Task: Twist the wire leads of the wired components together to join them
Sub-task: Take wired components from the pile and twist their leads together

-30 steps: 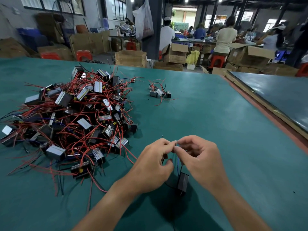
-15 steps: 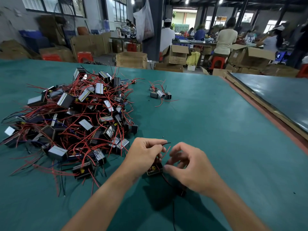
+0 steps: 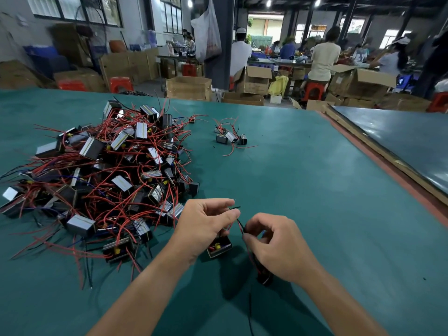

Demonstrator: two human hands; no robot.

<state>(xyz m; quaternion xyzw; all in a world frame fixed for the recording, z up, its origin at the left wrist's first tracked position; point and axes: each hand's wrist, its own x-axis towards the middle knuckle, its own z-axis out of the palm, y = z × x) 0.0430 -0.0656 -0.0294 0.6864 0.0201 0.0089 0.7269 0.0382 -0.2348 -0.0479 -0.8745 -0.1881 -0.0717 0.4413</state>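
Low over the green table (image 3: 303, 190), my left hand (image 3: 206, 226) pinches thin red and black wire leads (image 3: 238, 223) between thumb and fingers. A small black component (image 3: 219, 247) with red and yellow parts inside hangs just below that hand. My right hand (image 3: 276, 246) pinches the same leads a little lower, fingers curled. A second dark component (image 3: 264, 278) shows under my right hand, mostly hidden by it. A black lead (image 3: 249, 309) trails from it toward me.
A large heap of black components with red leads (image 3: 104, 180) covers the table's left half. A small group of joined components (image 3: 230, 138) lies farther back. A dark board (image 3: 400, 141) borders the right edge. People work among cardboard boxes (image 3: 252, 80) beyond the table.
Both hands dropped closer to the table and moved apart from their fingertip contact. The component now hangs under my left hand, and my right hand grips the leads lower.
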